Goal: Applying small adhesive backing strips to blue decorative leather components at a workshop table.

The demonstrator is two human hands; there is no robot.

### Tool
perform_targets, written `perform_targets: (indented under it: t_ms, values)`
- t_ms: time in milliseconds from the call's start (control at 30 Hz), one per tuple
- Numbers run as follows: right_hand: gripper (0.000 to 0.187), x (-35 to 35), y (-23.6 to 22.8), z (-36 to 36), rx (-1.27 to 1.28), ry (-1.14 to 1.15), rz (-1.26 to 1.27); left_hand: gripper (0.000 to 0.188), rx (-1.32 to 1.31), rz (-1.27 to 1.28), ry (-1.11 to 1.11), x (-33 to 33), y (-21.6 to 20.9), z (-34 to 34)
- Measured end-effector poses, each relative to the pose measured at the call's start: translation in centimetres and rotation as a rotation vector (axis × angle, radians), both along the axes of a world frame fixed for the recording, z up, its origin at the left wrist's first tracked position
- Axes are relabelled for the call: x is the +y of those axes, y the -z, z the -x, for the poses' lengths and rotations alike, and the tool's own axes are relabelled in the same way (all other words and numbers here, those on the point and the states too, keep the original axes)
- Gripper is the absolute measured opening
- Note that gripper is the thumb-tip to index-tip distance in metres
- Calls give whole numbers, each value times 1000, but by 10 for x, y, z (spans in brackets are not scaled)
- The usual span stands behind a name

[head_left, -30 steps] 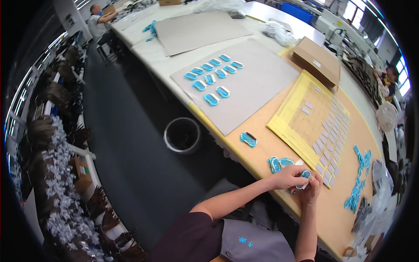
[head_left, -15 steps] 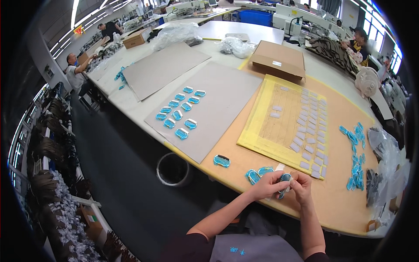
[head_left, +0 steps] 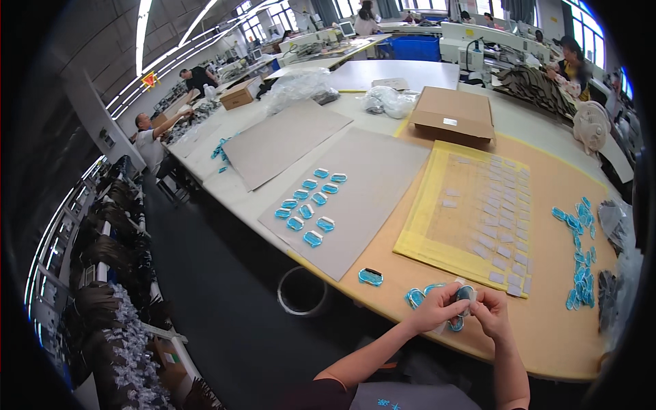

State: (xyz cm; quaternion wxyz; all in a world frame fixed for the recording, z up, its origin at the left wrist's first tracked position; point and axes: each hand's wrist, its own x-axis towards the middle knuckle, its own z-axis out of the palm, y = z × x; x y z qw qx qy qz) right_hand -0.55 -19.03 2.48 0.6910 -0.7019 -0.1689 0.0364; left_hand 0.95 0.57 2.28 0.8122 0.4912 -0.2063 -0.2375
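Close to the table's front edge, my left hand [head_left: 439,307] and my right hand [head_left: 491,313] pinch a small oval patch [head_left: 467,293] between them. It looks dark teal with a pale rim; the fingers cover part of it. Beside my left hand lie blue oval patches [head_left: 415,298], and another blue patch [head_left: 456,324] shows just below the fingers. Farther left on the table rests a single blue patch with a dark strip [head_left: 370,277] along its top. Several blue patches with white strips [head_left: 326,223] are spread on a grey board [head_left: 369,178].
A yellow-edged board [head_left: 424,205] carries rows of small pale pieces [head_left: 506,232]. More loose blue patches [head_left: 583,273] lie at the right, near clear plastic bags [head_left: 618,232]. At the back are a cardboard box [head_left: 453,113] and a white fan [head_left: 592,126]. Other people work around the table.
The head view has shifted, so the whole scene sits farther right and lower. Both hands still hold the patch, its face now turned more into view.
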Motion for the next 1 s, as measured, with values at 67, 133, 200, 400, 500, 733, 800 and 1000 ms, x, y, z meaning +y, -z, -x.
perform_targets:
  t_ms: [67, 133, 200, 400, 500, 733, 800, 1000]
  values:
    - [19, 4, -9, 3, 17, -13, -19, 11, -11, -7, -39, -3, 3, -1]
    - [20, 9, -13, 3, 36, 41, -33, 12, 3, 5, -23, -2, 2, -2]
    - [20, 12, -13, 1, 32, 23, -60, 12, 8, 4, -52, -1, 1, -2]
    - [21, 8, -8, -5, -12, 56, 7, 12, 17, -4, -104, -5, -3, -2]
    - [21, 10, -12, -3, -74, 77, 102, 12, 40, 21, -177, -4, -8, 0]
    - [18, -10, -30, -11, -230, -6, 325, 15, 16, -80, 45, 7, -15, -20]
    - [18, -8, -25, -18, -215, -29, 308, 15, -8, -191, 73, 13, -15, -28]
    - [24, -3, -26, -25, -261, 102, 60, 17, -193, 123, -224, -6, -8, -27]
